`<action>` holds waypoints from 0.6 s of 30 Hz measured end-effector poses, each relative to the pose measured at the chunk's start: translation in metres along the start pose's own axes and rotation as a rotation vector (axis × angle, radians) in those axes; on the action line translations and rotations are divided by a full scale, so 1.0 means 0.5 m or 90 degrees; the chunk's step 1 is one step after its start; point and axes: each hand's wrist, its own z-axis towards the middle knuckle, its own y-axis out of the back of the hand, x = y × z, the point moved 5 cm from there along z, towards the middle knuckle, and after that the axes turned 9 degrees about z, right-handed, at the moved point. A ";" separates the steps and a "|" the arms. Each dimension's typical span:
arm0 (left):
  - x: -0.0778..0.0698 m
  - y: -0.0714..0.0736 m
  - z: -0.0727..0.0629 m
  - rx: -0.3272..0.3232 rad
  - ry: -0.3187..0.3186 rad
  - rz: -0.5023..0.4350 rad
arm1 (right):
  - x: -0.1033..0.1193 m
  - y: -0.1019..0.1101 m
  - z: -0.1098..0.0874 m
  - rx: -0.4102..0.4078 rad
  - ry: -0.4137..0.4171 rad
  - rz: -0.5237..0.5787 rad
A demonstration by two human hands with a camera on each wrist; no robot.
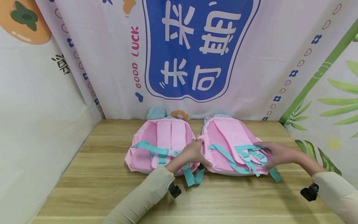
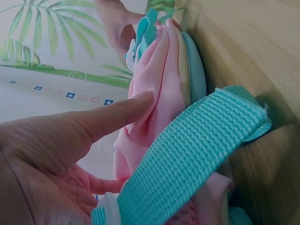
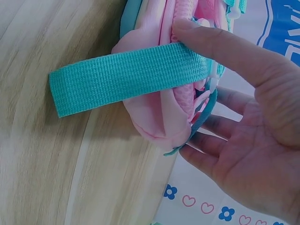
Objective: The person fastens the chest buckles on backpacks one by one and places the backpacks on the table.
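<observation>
Two pink backpacks lie side by side on the table, straps facing up. My left hand (image 1: 194, 152) reaches across the edge of the left backpack (image 1: 148, 137) to the near side of the right backpack (image 1: 227, 130). In the left wrist view its thumb (image 2: 136, 108) lies straight against the pink fabric. On the opposite edge, my right hand (image 1: 279, 154) rests with spread fingers by the turquoise straps (image 1: 232, 161). The right wrist view shows that thumb (image 3: 206, 37) on the bag's side, and the other fingers beside the strap buckles.
A loose turquoise strap end (image 1: 189, 175) from the left backpack hangs over the wooden table (image 1: 106, 186). Another strap end (image 3: 93, 82) sticks out beside the right hand. Printed cloth (image 1: 117, 62) walls the table's back and sides.
</observation>
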 end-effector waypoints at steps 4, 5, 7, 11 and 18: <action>0.001 -0.001 0.001 0.000 -0.001 -0.004 | 0.004 -0.001 0.002 0.004 0.005 0.003; 0.001 -0.001 0.001 0.000 -0.002 -0.006 | 0.005 -0.002 0.003 0.005 0.006 0.005; 0.001 0.000 0.000 -0.001 -0.001 -0.011 | 0.007 -0.002 0.004 0.006 0.009 0.006; -0.001 0.002 -0.002 -0.004 0.003 -0.028 | 0.007 -0.002 0.004 0.005 0.006 0.001; -0.020 0.020 -0.003 -0.018 -0.034 -0.036 | 0.002 -0.004 0.006 0.014 -0.007 0.014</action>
